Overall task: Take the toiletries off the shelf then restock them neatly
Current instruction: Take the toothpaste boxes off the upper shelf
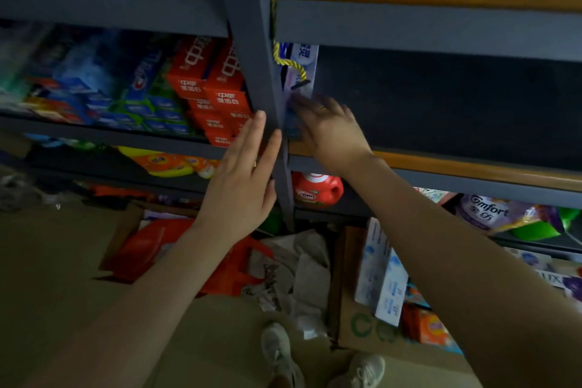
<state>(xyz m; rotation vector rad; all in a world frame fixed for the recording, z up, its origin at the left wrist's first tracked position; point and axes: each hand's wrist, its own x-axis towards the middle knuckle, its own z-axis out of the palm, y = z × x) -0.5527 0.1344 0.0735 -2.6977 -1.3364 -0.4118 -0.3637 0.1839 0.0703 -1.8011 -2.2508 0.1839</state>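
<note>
One box [300,72] stands at the bay's left end; our right hand [327,129] presses it with straight fingers, left hand [245,173] flat by the post [252,50]. Restocking seems begun; next, fetch another from the carton [362,324].

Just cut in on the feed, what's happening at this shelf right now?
A person is working at a grey metal shelf. The right hand reaches into the nearly bare right bay and touches a pale box standing against the post; motion blur hides whether it grips. The left hand rests flat and open on that post. Red toothpaste boxes fill the left bay, and more boxes wait in a carton on the floor.
</note>
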